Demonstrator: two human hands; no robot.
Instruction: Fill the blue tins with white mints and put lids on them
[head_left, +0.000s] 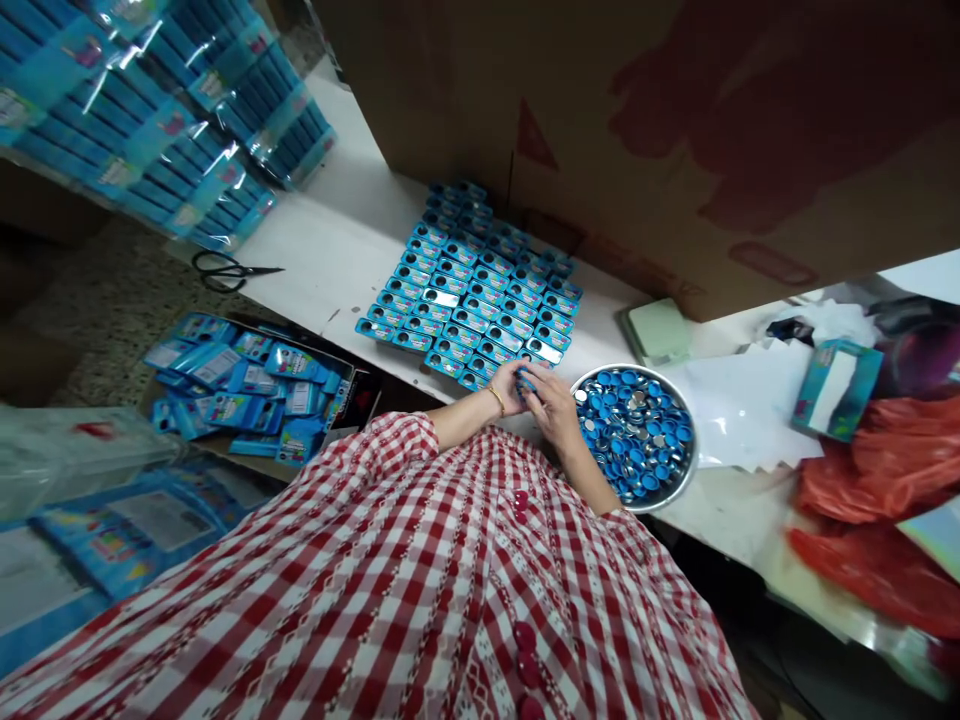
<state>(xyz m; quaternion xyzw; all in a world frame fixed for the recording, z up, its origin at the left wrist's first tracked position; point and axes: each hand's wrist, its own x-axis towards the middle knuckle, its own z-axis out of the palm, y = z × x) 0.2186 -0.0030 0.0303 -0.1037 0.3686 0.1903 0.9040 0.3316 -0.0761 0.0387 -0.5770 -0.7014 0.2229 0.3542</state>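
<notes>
My left hand (510, 388) is closed and cupped at the near edge of the box rows, with a bracelet on its wrist. Small blue pieces (527, 383) show between my two hands; they look like the blue round caps in the bowl. My right hand (553, 408) bends its fingers over these pieces, touching them. Just beyond my hands, small blue boxes (471, 318) stand packed in rows, many with a dark round opening on the upper face. To the right, a round metal bowl (694, 455) holds many small blue and silver round caps (637, 430).
Black scissors (229, 270) lie at the white table's (330, 220) left edge. Below them, a carton holds flat blue packs (247, 385). Wrapped blue packs (150, 130) are stacked at far left. A large cardboard box (480, 90) blocks the back. Red plastic bags (877, 520) lie right.
</notes>
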